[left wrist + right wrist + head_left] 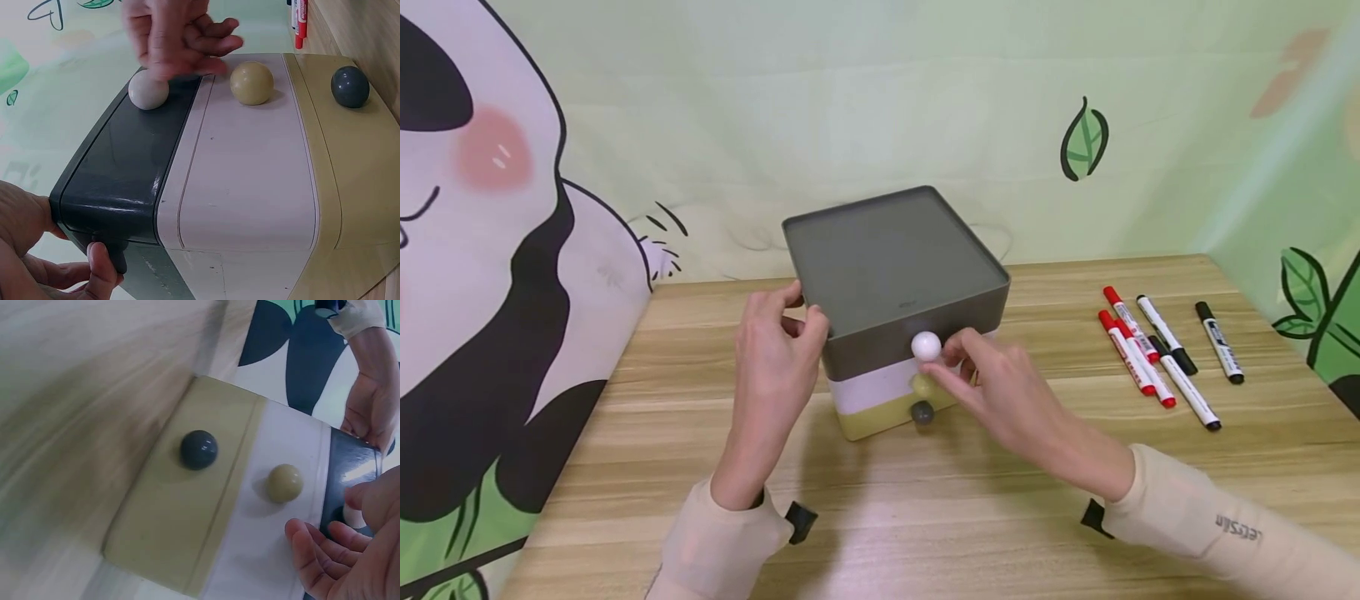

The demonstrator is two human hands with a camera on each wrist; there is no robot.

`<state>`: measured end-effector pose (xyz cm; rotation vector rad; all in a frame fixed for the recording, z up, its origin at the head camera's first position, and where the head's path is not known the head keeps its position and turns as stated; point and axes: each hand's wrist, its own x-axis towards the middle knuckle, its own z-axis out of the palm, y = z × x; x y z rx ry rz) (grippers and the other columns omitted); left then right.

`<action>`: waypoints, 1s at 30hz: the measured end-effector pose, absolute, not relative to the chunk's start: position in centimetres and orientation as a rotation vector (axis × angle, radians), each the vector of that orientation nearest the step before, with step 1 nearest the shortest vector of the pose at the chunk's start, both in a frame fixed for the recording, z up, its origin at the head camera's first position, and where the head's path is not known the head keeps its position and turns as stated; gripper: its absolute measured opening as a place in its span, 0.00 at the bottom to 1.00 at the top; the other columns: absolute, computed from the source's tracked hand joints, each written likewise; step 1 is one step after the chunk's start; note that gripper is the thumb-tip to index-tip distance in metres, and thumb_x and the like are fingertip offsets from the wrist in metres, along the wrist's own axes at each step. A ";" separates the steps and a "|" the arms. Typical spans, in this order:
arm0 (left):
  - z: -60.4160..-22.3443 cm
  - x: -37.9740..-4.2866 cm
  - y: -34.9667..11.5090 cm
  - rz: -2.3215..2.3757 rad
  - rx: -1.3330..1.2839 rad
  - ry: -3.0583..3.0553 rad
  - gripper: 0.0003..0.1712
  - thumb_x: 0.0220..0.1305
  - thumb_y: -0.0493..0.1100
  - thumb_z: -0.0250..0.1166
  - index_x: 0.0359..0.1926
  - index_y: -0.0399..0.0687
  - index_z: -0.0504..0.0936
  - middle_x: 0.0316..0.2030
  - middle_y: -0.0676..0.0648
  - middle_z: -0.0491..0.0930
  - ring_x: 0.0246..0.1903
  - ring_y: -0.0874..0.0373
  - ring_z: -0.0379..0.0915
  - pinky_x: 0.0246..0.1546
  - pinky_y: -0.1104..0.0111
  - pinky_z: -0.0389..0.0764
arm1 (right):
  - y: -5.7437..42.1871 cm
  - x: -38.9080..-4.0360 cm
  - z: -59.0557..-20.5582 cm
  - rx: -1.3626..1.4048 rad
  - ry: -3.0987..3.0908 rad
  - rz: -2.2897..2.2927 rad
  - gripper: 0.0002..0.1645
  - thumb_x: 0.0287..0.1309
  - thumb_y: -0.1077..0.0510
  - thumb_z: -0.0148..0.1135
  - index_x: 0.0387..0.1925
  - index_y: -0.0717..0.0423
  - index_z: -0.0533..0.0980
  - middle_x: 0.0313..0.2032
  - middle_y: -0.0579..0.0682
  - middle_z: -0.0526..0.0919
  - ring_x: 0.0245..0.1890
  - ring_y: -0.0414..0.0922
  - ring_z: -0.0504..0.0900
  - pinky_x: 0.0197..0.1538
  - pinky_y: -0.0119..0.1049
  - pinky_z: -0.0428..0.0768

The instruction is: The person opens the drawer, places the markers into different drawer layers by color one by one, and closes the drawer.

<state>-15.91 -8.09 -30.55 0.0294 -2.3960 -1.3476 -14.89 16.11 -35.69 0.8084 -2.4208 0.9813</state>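
Observation:
A stacked drawer box [880,388] with dark grey, white and yellow tiers stands on the table, its drawers closed. My left hand [778,358] grips the dark top tier at its front left corner. In the left wrist view, those fingers lie by a small dark tab [114,255] on the side. My right hand [1007,387] has thumb and forefinger at the white knob [926,346] of the top drawer, pinching it; it looks blurred in the left wrist view. Beneath are a yellow knob [285,483] and a dark grey knob [199,450].
Several red and black markers [1187,387] lie on the wooden table [647,467] to the right of the box. One black-capped marker [1219,342] lies apart. A printed cloth backdrop [737,108] hangs behind, and a panda picture covers the left side.

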 end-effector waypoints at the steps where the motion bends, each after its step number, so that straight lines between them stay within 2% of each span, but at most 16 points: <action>1: -30.5 -15.9 -8.1 -1.347 0.031 -2.394 0.26 0.65 0.40 0.60 0.61 0.33 0.81 0.51 0.41 0.79 0.36 0.51 0.79 0.39 0.62 0.78 | 16.1 -14.9 -35.9 0.814 -2.426 0.979 0.09 0.63 0.59 0.71 0.37 0.60 0.80 0.28 0.46 0.85 0.25 0.38 0.78 0.27 0.30 0.78; 8: -30.5 -15.9 -8.1 -1.331 0.023 -2.388 0.25 0.65 0.39 0.60 0.61 0.33 0.82 0.51 0.41 0.79 0.36 0.51 0.79 0.39 0.62 0.77 | 15.9 -14.8 -37.3 0.853 -2.435 0.999 0.05 0.65 0.60 0.69 0.40 0.59 0.82 0.30 0.47 0.87 0.25 0.37 0.80 0.30 0.30 0.81; 17: -30.6 -15.9 -8.2 -1.327 0.019 -2.389 0.25 0.65 0.39 0.59 0.61 0.33 0.82 0.51 0.40 0.80 0.36 0.50 0.79 0.40 0.61 0.78 | 15.3 -14.6 -38.3 0.852 -2.467 1.039 0.09 0.64 0.61 0.70 0.43 0.62 0.81 0.36 0.51 0.89 0.28 0.38 0.84 0.32 0.27 0.82; 30: -30.6 -15.9 -8.1 -1.352 0.031 -2.392 0.26 0.65 0.40 0.60 0.62 0.34 0.81 0.52 0.41 0.79 0.37 0.51 0.79 0.40 0.62 0.77 | 14.9 -14.7 -38.4 0.853 -2.477 1.109 0.09 0.63 0.63 0.70 0.43 0.61 0.81 0.36 0.49 0.88 0.27 0.38 0.82 0.31 0.28 0.82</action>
